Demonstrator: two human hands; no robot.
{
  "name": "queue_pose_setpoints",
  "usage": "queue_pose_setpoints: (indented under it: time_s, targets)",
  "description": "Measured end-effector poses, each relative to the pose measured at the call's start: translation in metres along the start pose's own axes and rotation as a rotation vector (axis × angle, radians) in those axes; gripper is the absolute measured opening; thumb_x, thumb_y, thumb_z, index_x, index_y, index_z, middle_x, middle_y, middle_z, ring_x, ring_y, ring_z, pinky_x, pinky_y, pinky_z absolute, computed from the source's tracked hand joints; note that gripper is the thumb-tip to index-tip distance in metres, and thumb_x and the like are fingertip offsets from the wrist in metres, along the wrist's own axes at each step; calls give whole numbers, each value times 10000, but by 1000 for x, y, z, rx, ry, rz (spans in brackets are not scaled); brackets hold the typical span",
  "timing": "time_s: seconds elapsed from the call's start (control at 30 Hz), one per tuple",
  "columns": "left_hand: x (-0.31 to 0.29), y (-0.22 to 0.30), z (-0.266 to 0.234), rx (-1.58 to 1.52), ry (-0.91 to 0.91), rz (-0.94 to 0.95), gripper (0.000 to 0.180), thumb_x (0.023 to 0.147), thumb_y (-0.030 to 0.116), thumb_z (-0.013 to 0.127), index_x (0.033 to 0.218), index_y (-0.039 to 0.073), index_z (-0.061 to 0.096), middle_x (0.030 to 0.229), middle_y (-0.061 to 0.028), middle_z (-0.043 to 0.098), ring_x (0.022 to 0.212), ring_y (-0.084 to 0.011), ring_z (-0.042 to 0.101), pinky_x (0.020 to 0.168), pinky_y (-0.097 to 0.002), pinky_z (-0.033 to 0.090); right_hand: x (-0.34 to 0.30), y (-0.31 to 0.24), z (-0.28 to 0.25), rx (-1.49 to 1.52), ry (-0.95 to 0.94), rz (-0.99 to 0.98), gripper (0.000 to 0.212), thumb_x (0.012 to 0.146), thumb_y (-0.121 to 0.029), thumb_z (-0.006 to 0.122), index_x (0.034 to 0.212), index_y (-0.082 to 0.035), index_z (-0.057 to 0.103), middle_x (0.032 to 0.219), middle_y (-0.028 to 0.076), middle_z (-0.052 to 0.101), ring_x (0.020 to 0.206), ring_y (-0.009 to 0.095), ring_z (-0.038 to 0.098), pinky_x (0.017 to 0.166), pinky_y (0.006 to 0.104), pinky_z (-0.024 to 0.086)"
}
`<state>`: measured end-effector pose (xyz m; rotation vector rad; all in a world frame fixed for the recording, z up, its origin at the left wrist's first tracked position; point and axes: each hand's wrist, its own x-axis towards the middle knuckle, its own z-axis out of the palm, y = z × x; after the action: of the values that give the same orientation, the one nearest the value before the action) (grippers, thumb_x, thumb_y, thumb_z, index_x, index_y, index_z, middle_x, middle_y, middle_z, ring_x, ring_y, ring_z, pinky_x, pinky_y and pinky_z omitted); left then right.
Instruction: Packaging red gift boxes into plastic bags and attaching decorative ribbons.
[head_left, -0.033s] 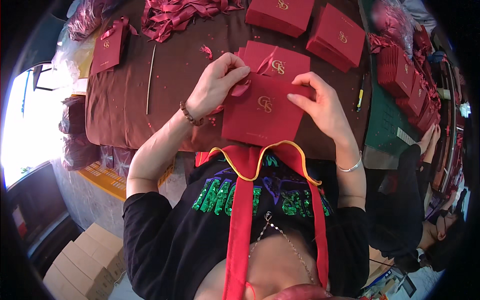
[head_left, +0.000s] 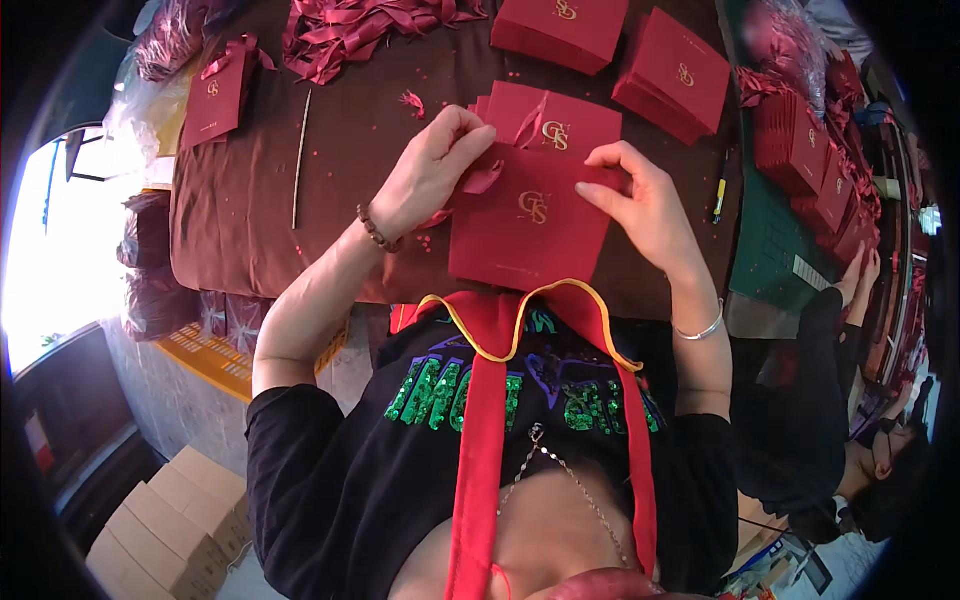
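Left hand (head_left: 432, 170) pinches the ribbon (head_left: 482, 180) at the red paper bag (head_left: 530, 225); right hand (head_left: 640, 205) clamps its three o'clock edge. A hard tug could likely tear the paper.

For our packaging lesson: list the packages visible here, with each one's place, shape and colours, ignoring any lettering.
Held bag: flat dark red rectangle with gold emblem, between left hand and right hand.
Bag stacks: far table edge, same red and gold.
Ribboned bag: far left, red.
Cardboard boxes: floor, lower left, tan.
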<state>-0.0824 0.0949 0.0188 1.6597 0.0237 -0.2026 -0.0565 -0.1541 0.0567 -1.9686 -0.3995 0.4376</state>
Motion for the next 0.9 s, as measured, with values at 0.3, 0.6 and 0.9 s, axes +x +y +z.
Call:
queue_pose_setpoints:
  time_s: [0.3, 0.6, 0.9]
  targets:
    - [-48, 12, -81, 372, -376, -172, 505, 815, 125, 659, 1252, 59, 413, 916, -92, 608, 687, -116, 572, 575, -257, 455, 17, 36, -13, 29, -30, 64, 284, 781, -183, 689, 976, -6, 580, 837, 17, 601, 696, 83, 480, 652, 246, 419]
    - [-83, 8, -103, -647, -317, 422, 661, 697, -70, 661, 1300, -78, 390, 1123, -182, 575, 984, -250, 591, 880, -359, 462, 22, 42, -12, -26, -72, 74, 284, 771, -188, 686, 969, -12, 584, 832, 24, 596, 709, 101, 476, 672, 256, 410]
    - [-37, 59, 0, -918, -331, 475, 833, 661, -162, 535, 1412, -65, 188, 1398, -270, 337, 1262, -354, 418, 1055, -425, 336, 12, 33, -6, -61, -63, 63, 258, 779, -163, 683, 950, -6, 572, 830, 12, 563, 737, 80, 477, 666, 236, 403]
